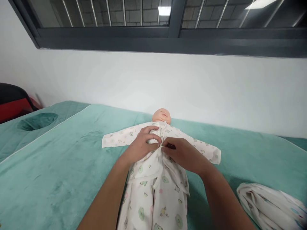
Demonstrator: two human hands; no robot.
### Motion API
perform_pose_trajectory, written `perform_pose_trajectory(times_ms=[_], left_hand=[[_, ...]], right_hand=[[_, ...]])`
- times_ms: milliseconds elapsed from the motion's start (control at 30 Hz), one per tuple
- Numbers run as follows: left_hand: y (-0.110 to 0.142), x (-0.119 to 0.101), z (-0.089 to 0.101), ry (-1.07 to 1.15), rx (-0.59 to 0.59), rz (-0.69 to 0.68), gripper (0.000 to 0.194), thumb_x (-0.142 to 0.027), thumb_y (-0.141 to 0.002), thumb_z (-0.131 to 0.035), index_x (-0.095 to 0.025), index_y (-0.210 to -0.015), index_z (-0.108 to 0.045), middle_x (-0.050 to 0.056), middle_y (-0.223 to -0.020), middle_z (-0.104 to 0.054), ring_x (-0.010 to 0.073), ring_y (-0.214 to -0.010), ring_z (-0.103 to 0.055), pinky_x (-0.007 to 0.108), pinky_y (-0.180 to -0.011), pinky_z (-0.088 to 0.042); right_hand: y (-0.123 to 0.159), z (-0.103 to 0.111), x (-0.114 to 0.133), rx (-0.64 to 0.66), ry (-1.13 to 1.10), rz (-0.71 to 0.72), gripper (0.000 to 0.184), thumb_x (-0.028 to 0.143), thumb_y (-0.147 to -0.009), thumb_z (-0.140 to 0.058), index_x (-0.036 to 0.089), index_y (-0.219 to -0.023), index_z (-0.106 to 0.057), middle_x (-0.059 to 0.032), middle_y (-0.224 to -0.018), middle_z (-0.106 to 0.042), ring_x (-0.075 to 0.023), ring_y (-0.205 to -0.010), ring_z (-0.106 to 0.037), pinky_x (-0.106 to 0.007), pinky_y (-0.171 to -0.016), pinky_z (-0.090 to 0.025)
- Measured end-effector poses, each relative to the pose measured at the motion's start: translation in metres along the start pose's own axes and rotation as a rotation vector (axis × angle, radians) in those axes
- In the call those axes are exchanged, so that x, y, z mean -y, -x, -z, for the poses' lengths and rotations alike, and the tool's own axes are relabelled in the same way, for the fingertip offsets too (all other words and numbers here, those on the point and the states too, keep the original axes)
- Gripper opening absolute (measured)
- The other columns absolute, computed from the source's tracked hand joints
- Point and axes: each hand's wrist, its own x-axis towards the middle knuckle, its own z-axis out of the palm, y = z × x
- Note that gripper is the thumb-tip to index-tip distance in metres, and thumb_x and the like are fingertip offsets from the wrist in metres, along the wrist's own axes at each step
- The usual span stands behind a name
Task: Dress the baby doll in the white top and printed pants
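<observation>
A baby doll (161, 116) lies on its back, dressed in a white baby shirt (144, 168) with small animal prints. Its long sleeves stretch out to both sides. Matching baby pants (141, 204) show below the shirt's hem. At the middle of the chest, my left hand (142, 143) has thumb and forefinger closed at the shirt's front edge, with its other fingers resting on the cloth. Facing it, my right hand (182, 152) is closed in a pinch on the same front edge. The fingertips of both hands nearly meet, and they hide the fastening there.
A green plush-covered bed (72, 159) carries the doll, with a round hole (39, 121) at its left end. Folded white printed cloth (268, 204) lies at the lower right. Behind stand a white wall (203, 89) and a barred window (107, 32). A red-and-black object (14, 103) is at far left.
</observation>
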Motion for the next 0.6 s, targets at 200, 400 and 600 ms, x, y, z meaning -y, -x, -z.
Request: perform_pose_trajectory(times_ms=[200,400,600], left_hand=[[0.0,-0.002,0.001,0.019,0.017,0.005,0.015,-0.024,-0.084,-0.055,-0.031,-0.084,-0.069,-0.003,-0.142,-0.044,0.0258,-0.134,-0.038,0.043,-0.109,-0.037],[0.002,-0.001,0.003,-0.016,0.033,-0.03,0.016,-0.024,-0.086,-0.053,-0.029,-0.085,-0.068,-0.001,-0.143,-0.043,0.0255,-0.135,-0.037,0.044,-0.11,-0.035],[0.001,-0.008,0.001,-0.011,-0.009,-0.018,0.014,-0.031,-0.089,-0.05,-0.028,-0.089,-0.063,0.001,-0.139,-0.045,0.0242,-0.131,-0.04,0.041,-0.105,-0.039]], right_hand=[[-0.005,-0.004,-0.004,-0.093,-0.037,-0.005,0.019,0.033,-0.081,-0.052,0.022,-0.067,-0.057,0.0035,-0.061,-0.057,-0.0121,-0.053,-0.044,-0.025,-0.05,-0.031],[-0.011,-0.006,-0.01,-0.108,-0.298,-0.06,0.021,0.037,-0.081,-0.054,0.02,-0.069,-0.059,0.004,-0.056,-0.052,-0.0107,-0.047,-0.045,-0.024,-0.047,-0.033],[-0.014,-0.008,-0.017,-0.155,-0.463,-0.106,0.024,0.042,-0.077,-0.059,0.019,-0.069,-0.057,0.0048,-0.055,-0.047,-0.0091,-0.043,-0.041,-0.022,-0.041,-0.027]])
